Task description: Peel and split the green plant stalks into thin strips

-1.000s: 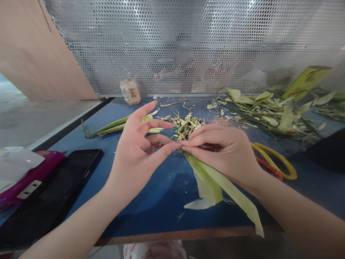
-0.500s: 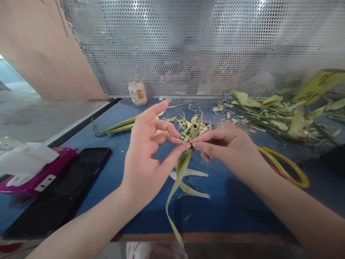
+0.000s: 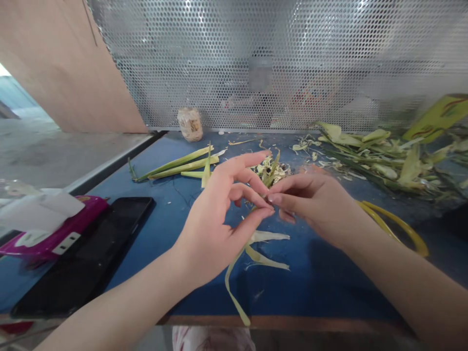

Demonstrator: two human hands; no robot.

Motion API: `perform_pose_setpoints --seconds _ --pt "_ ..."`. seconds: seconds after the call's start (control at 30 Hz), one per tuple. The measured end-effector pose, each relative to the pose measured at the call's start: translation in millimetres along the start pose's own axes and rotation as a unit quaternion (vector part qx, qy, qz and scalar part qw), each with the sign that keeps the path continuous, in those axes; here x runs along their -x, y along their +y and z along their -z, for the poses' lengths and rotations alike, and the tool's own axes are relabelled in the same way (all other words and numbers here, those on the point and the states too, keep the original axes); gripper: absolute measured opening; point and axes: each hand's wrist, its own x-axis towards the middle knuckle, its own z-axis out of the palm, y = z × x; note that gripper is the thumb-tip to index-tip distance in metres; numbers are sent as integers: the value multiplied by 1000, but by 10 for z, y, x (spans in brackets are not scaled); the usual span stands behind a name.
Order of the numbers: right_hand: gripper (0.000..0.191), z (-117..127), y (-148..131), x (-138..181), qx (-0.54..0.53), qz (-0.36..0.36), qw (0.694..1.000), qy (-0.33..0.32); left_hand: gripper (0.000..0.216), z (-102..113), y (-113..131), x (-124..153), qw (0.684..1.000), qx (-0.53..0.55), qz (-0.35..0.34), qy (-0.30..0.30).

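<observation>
My left hand [image 3: 219, 219] is over the middle of the table, thumb and fingertips pinched together and turned toward the right hand. Facing it, my right hand [image 3: 318, 204] has thumb and forefinger closed on a narrow green leaf strip [image 3: 237, 302]. The two sets of fingertips meet at the strip, whose long tail hangs down to the table's front edge; its middle is hidden by my left hand. Under the hands lie pale split leaf pieces [image 3: 270, 236]. Just behind my fingers is a small heap of pale shreds [image 3: 283, 171].
Long green leaves [image 3: 183, 168] lie at left. A black phone [image 3: 120, 234] and a purple box with white paper [image 3: 78, 229] are near the left edge. A jar [image 3: 190, 125] stands by the perforated metal panel [image 3: 219, 58]. At right are heaped leaves [image 3: 383, 170] and a yellow loop [image 3: 395, 224].
My left hand has shifted right, its fingers curling closer over the strip and my right fingertips. More of the green leaves at left now shows. The view has moved slightly.
</observation>
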Motion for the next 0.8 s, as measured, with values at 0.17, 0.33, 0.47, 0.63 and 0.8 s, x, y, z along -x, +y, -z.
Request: perform_pose_setpoints --seconds 0.17,0.33,0.47,0.63,0.8 --pt "12 16 -2 -5 15 11 1000 -1 51 1 36 -15 998 45 32 41" --pt "12 3 -12 -6 21 19 1000 7 49 11 45 -76 969 146 190 55" --pt "11 3 -20 4 44 34 998 12 55 11 20 -101 941 211 266 16" --pt "10 -9 -63 37 103 68 992 36 59 30 -3 -98 925 251 284 27" --pt "2 -63 -118 91 226 174 953 106 55 32 -4 -102 902 297 313 27"
